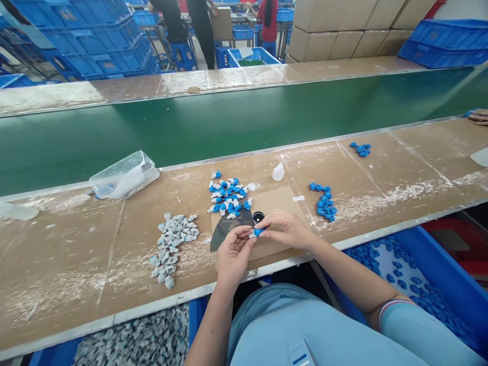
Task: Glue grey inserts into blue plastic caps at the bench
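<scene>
My left hand [235, 251] pinches a small grey-white part [252, 235] over the near edge of the table. Facing it, my right hand [287, 230] is closed on a small blue part [258, 232]; the two parts touch, though I cannot tell how far they are joined. Just behind my fingers sits a small round black dish [258, 217]. Under my hands lie a cardboard sheet [272, 203] and a dark camouflage-patterned piece [229, 230]. Beyond them is a pile of joined blue-and-white pieces [229, 195].
Loose grey parts [173, 244] lie to the left, loose blue parts [326, 203] to the right. A small white bottle [278, 172] stands behind. A clear plastic tub [125, 175] lies by the green conveyor belt [190, 124]. Another person's hand [478, 116] shows at far right.
</scene>
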The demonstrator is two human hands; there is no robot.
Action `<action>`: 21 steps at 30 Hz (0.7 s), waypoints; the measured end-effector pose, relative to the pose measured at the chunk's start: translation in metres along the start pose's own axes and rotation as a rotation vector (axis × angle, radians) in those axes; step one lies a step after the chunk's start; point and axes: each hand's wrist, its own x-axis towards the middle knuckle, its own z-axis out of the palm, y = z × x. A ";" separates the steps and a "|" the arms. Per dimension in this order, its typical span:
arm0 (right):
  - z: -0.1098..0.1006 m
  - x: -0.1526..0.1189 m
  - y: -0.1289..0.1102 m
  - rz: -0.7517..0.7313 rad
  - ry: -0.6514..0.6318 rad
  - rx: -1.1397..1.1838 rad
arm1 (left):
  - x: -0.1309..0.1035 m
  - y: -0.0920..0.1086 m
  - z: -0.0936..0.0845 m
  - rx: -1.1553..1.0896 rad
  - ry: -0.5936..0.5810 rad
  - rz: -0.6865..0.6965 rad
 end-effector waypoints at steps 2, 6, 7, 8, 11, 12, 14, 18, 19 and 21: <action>-0.001 0.000 0.000 0.000 0.000 0.009 | 0.001 0.002 -0.001 0.009 -0.017 0.005; 0.001 -0.003 0.001 0.028 -0.002 0.041 | 0.001 0.001 -0.003 0.009 -0.033 -0.014; 0.002 -0.004 0.001 0.036 0.004 0.049 | 0.001 0.001 -0.003 0.006 -0.029 -0.022; 0.004 -0.004 0.002 0.041 0.019 0.054 | 0.001 0.000 -0.003 0.003 -0.020 -0.027; 0.006 -0.006 0.002 0.025 0.066 0.056 | 0.001 0.001 -0.003 0.006 -0.021 -0.038; 0.006 -0.006 0.002 0.019 0.070 0.059 | 0.002 0.003 -0.003 0.015 -0.039 -0.043; 0.004 -0.006 0.000 0.029 0.051 0.081 | 0.003 0.007 -0.004 0.038 -0.086 -0.053; 0.004 -0.006 -0.005 0.144 0.059 0.158 | 0.005 0.015 -0.006 0.061 -0.139 -0.068; 0.006 -0.007 -0.007 0.166 0.082 0.166 | 0.005 0.015 -0.005 0.061 -0.134 -0.064; 0.011 -0.009 -0.008 0.185 0.156 0.168 | 0.004 0.014 -0.004 0.058 -0.093 -0.037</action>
